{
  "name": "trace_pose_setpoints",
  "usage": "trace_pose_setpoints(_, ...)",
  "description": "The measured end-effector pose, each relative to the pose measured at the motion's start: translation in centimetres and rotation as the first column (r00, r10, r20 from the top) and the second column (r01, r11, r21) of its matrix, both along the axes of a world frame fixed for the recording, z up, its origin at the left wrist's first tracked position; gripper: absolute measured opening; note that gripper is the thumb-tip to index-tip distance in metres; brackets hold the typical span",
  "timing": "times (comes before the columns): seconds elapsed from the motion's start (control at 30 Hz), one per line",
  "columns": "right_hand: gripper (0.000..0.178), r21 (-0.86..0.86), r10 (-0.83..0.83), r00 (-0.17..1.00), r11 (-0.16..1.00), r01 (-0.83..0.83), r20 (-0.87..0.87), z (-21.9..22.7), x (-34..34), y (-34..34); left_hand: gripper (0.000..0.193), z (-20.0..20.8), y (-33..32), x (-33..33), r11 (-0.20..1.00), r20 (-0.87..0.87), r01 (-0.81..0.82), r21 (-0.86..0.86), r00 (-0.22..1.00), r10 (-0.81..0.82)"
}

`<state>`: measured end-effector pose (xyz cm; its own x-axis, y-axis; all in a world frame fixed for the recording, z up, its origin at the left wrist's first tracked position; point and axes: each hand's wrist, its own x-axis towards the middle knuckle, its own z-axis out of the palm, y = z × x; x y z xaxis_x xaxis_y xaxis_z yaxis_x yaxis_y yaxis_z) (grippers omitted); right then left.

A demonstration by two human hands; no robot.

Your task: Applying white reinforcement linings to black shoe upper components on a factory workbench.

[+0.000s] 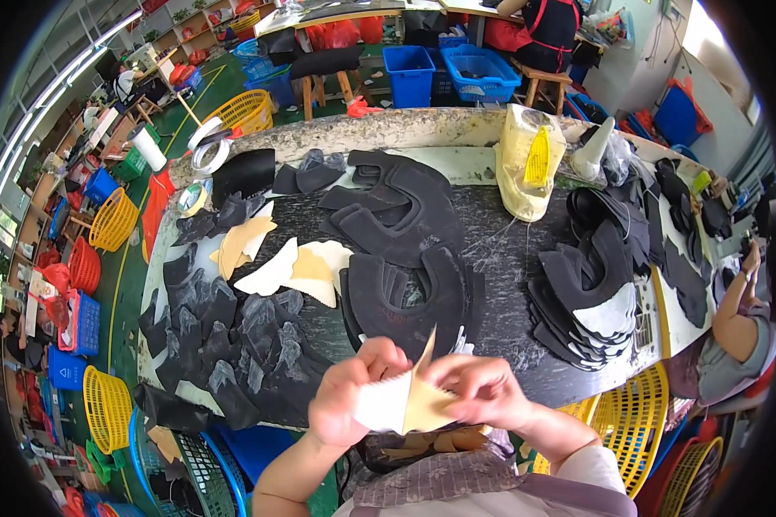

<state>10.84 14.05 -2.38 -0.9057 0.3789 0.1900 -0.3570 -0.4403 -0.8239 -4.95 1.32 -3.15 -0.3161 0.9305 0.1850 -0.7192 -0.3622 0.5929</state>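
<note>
Both hands are raised over the near edge of the bench. My left hand is closed, pinching the white side of a thin cut piece with a zigzag edge. My right hand pinches its tan side, and a narrow point of it sticks up between the hands. Just beyond them lies a stack of black U-shaped pieces. Similar white and tan cut pieces rest on the bench at left of centre. Small black pieces with whitish patches are spread over the left side.
At the right is another pile of black curved pieces, some with white parts. A cut-open cream container and a white cone-shaped bottle stand at the back. Yellow baskets flank the bench; another person's arm shows at far right.
</note>
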Motion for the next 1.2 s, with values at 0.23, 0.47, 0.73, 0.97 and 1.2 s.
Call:
trace_pose_setpoints(0.23,0.021,0.428,-0.042,0.968,0.901,-0.07,0.247,-2.8,3.7,-0.1,0.033,2.2,-1.4,-0.9,0.936,0.132,0.003,0.352,0.99,-0.053)
trace_pose_setpoints(0.47,0.019,0.911,-0.275,0.961,0.4,0.103,0.013,-2.0,2.4,0.3,0.038,3.4,1.2,-0.7,0.916,-0.878,0.034,-0.399,0.274,-0.393)
trace_pose_setpoints(0.73,0.017,0.971,-0.488,0.87,0.235,0.053,0.071,-2.3,-1.2,7.2,0.022,0.1,4.8,-6.0,0.855,-0.842,-0.276,-0.438,0.458,-0.284)
trace_pose_setpoints(0.97,0.025,0.999,-0.498,0.867,0.047,0.027,0.0,-3.4,-2.2,7.1,0.023,-2.0,5.2,-5.5,0.893,-0.955,-0.34,-0.294,0.145,-0.259)
trace_pose_setpoints(1.2,0.014,0.942,-0.469,0.856,-0.33,0.058,-0.217,-0.3,-5.2,14.8,0.043,-0.9,4.2,-6.5,0.894,-0.811,-0.39,0.22,-0.582,-0.055)
